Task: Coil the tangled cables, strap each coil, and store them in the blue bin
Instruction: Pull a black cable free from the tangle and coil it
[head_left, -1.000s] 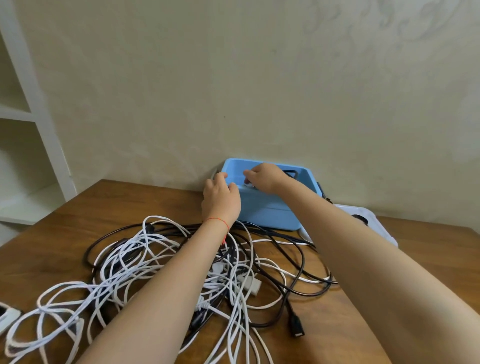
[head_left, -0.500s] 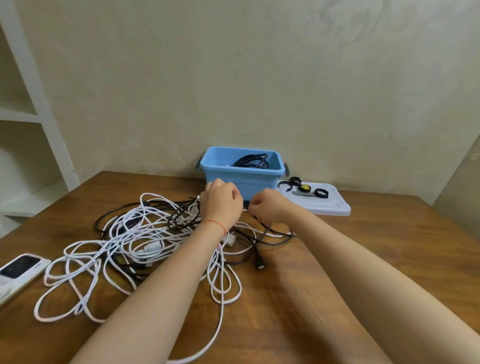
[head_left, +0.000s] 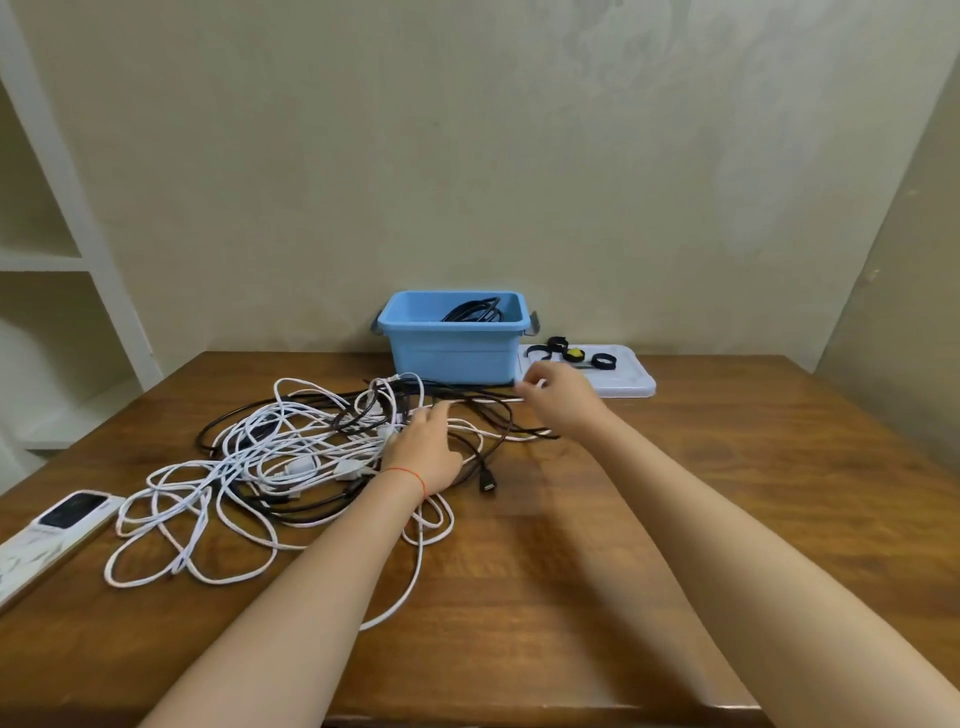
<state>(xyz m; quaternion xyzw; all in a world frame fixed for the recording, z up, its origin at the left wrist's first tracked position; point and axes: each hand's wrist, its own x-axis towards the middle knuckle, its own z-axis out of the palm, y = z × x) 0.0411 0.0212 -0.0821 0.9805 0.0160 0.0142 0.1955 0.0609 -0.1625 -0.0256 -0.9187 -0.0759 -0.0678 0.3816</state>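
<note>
Left hand (head_left: 428, 452) lay flat, fingers straight, on the tangled cables (head_left: 291, 457); right hand (head_left: 563, 402) pinched a white strand near the blue bin (head_left: 452, 353); grip blurred.

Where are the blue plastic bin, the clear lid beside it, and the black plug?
Blue plastic bin (head_left: 451, 358): head view, front wall.
Clear flat lid (head_left: 631, 382): head view, bare right part.
Black cable plug (head_left: 487, 484): head view, connector body.
</note>
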